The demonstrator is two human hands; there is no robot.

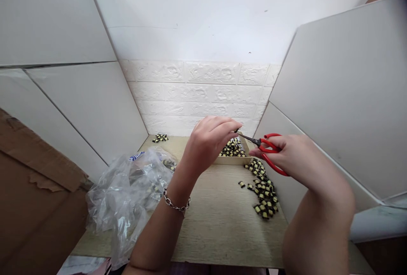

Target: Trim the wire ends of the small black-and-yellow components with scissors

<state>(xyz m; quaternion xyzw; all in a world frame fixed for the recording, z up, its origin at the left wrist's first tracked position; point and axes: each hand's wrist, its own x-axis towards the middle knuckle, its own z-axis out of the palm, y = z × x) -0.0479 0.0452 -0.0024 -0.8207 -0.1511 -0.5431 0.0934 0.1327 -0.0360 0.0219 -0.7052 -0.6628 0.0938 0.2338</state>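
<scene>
My right hand (291, 152) grips red-handled scissors (269, 147), fingers around the handles, with the blades pointing left. Between the fingertips of my left hand (213, 139) is a small black-and-yellow piece (236, 130), mostly hidden, and the tips of the scissors meet it there. Behind and below the hands, many similar black-and-yellow pieces (233, 150) fill a shallow box (233, 161), partly covered by my left hand. More loose pieces (265, 192) lie heaped on the table to the right.
A crumpled clear plastic bag (127, 194) with some pieces inside lies on the table (219, 220) at left. A few pieces (160, 138) sit at the back left. Brown cardboard (38, 190) stands far left. Walls (337, 96) close in the back and both sides.
</scene>
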